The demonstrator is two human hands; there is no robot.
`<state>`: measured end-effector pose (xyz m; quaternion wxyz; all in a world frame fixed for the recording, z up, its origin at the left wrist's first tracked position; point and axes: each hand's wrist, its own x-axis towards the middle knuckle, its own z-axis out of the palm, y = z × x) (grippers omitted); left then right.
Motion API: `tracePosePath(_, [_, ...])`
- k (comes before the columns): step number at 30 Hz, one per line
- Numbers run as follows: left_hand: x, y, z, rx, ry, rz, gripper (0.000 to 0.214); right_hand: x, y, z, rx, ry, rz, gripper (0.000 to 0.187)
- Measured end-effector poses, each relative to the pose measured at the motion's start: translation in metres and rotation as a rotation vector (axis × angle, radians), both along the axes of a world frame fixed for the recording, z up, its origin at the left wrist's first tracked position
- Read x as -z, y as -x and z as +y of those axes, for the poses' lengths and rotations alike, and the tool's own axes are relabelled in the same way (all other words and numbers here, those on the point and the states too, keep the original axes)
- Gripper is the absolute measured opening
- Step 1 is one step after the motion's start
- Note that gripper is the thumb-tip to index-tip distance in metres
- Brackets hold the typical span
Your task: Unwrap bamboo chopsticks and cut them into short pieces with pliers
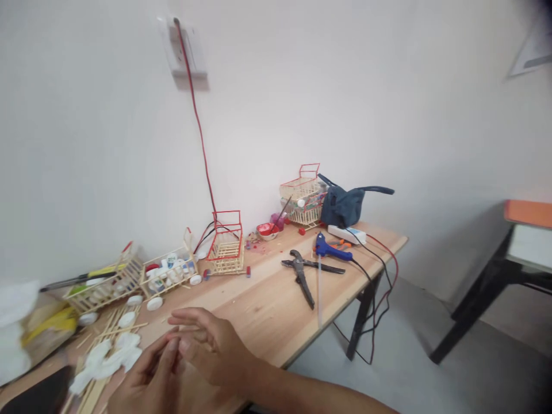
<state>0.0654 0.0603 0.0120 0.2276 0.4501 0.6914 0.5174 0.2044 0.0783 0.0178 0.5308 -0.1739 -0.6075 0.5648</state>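
Note:
My left hand (149, 374) and my right hand (219, 348) meet over the front of the table. The left thumb and fingertips are pressed together in a pinch. Against them lie the right thumb and fingers, closed at the tips while the upper fingers stretch out to the left. Whatever is between them is too small or hidden to make out. Just left of my hands lie crumpled white tissue (106, 359), thin wooden sticks (97, 394) and a round white cap (126, 319). Another white cap (154, 303) sits behind them.
Small stick-built carts with red handles (226, 256) line the wall, including one loaded with bottles (170, 273). To the right lie black pliers (299, 270), a blue glue gun (330, 248) with its cable, a red paint dish (267, 231), a power strip (347, 234) and a dark bag (342, 207).

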Motion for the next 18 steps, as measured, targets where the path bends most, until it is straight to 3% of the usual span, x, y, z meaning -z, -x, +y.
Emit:
tracePosePath(4, [-0.018, -0.004, -0.009, 0.015, 0.049, -0.111, 0.050, -0.005, -0.004, -0.008, 0.049, -0.166, -0.163, 0.048])
tracePosePath(8, [-0.016, 0.003, -0.013, 0.029, 0.041, -0.174, 0.046, -0.007, -0.002, -0.012, 0.197, -0.421, -0.345, 0.047])
tracePosePath(13, [-0.005, 0.010, -0.011, 0.013, 0.044, 0.027, 0.038, -0.001, 0.004, -0.010, 0.230, -0.582, -0.456, 0.047])
tracePosePath(18, [-0.004, 0.007, -0.011, 0.015, 0.066, 0.160, 0.038, 0.006, 0.005, -0.011, 0.237, -0.585, -0.511, 0.053])
